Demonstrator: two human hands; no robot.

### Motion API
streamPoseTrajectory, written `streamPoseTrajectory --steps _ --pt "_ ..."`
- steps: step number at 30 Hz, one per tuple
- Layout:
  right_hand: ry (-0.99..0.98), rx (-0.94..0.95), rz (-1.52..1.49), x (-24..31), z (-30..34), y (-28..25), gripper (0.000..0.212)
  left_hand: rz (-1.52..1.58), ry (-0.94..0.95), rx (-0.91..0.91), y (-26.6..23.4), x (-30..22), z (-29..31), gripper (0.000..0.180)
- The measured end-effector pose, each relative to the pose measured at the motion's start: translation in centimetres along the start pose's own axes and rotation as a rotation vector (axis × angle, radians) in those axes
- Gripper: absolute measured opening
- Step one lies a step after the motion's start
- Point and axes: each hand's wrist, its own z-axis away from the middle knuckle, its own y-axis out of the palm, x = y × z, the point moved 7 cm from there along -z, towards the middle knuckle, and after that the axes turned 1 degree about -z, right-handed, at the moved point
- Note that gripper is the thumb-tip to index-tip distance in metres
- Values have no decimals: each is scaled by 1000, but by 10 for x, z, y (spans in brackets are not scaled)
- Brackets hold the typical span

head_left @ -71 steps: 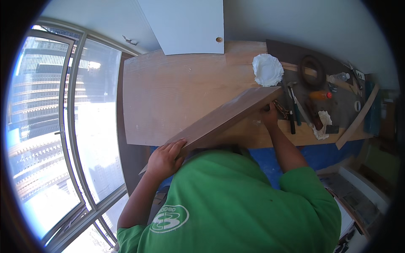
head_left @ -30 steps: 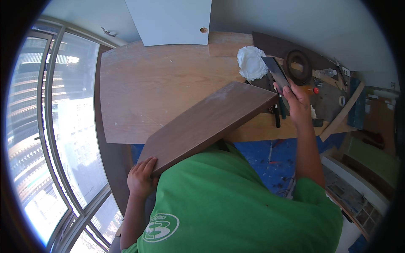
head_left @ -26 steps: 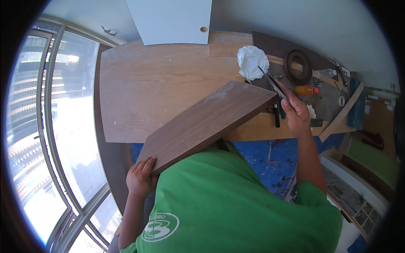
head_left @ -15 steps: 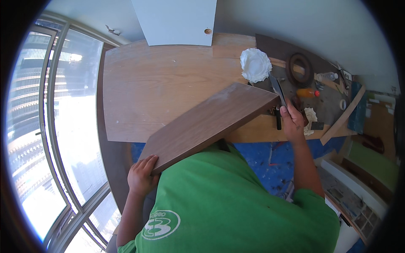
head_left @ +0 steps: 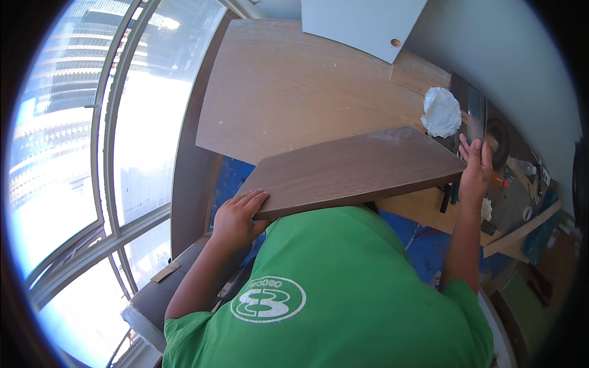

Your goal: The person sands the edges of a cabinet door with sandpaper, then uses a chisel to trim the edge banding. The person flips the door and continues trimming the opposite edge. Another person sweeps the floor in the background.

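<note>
A brown wood-grain board (head_left: 356,168) lies slanted in front of me, its near edge against my green shirt. My left hand (head_left: 238,218) is closed on the board's near left corner, fingers on top and thumb below the edge. Beside the board's right end, my right hand (head_left: 476,165) grips a flat-bladed scraper (head_left: 476,115), blade pointing up and slightly blurred. Most of its handle is hidden in the hand. Just beyond the board's far right corner sits a round, crumpled white thing (head_left: 441,112), possibly a covered plate.
A large plywood panel (head_left: 294,86) covers the worktop behind the board. A white panel (head_left: 362,24) leans at the back. At right are a dark ring (head_left: 498,138), a tape roll (head_left: 527,213) and a wood strip (head_left: 521,230). Tall windows (head_left: 153,110) stand at left.
My view has turned left, so the scene sits farther right. The board lies at a flatter slant. The scraper has swung more upright in my right hand; my left hand keeps its hold.
</note>
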Motion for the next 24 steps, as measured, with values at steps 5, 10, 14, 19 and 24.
streamPoseTrajectory --steps 5,10,14,19,24 --pt "83 -21 184 -11 -7 2 58 406 -275 69 -5 58 44 61" --pt "50 24 332 -19 -15 0 57 985 -617 170 27 106 52 61" --pt "72 18 336 -28 -20 -3 58 1092 -719 251 60 130 36 60" --pt "71 3 340 -32 -22 -10 60 1147 -692 244 123 167 -6 63" --pt "77 28 383 -33 -25 -10 60 1276 -839 218 190 203 -48 56"
